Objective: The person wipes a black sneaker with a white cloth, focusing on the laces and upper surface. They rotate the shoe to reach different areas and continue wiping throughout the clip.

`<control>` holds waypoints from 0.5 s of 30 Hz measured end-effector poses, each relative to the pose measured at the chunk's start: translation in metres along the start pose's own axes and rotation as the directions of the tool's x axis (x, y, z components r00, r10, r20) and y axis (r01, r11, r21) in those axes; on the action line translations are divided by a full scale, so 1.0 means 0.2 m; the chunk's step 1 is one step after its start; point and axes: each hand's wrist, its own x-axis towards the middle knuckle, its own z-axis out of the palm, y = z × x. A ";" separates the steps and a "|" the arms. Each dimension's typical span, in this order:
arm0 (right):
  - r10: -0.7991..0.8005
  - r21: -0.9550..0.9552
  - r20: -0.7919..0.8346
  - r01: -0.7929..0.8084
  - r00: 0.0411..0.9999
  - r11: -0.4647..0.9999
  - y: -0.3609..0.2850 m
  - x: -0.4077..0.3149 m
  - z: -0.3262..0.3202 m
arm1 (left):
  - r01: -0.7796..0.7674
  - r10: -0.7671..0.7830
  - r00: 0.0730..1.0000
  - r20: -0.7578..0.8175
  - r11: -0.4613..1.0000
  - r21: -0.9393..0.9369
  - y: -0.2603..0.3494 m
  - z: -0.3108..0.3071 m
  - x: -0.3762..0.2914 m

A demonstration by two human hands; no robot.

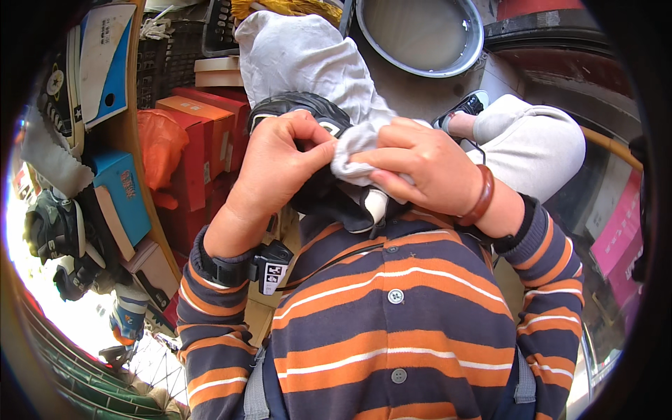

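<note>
A black shoe with white parts (pixel 299 107) lies in my lap, partly hidden beneath both hands. My right hand (pixel 420 163), with a brown bangle at its wrist, is closed on a bunched light grey cloth (pixel 349 157). The thumb and forefinger of my left hand (pixel 286 160) meet at the cloth's left edge, over the shoe; whether they pinch something small is not clear. A white-and-black end of footwear (pixel 375 205) shows below the cloth, close to my striped cardigan.
A metal basin of cloudy water (pixel 425 37) stands ahead on the floor. Red shoe boxes (pixel 194 152) are stacked at the left, beside a wooden shelf edge (pixel 137 157) with a blue box (pixel 123 194). Several shoes (pixel 55 226) hang or stand at the far left.
</note>
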 end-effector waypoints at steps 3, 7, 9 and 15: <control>0.146 -0.061 0.058 -0.142 0.988 0.988 0.00 -0.04 -0.08 | 0.107 -0.106 0.994 0.009 0.989 -0.102 0.01 -0.02 0.01; 0.044 0.028 -0.025 -0.043 0.999 0.999 -0.07 0.04 -0.13 | 0.123 -0.118 0.991 0.067 0.990 -0.074 0.03 -0.03 0.05; -0.042 -0.056 0.017 0.043 0.999 0.997 -0.10 0.12 -0.07 | 0.130 -0.120 0.987 0.105 0.987 -0.095 0.04 -0.04 0.07; -0.064 -0.263 0.023 0.067 0.998 0.962 -0.12 0.16 0.01 | 0.184 -0.178 0.979 0.097 0.981 -0.065 0.03 -0.04 0.06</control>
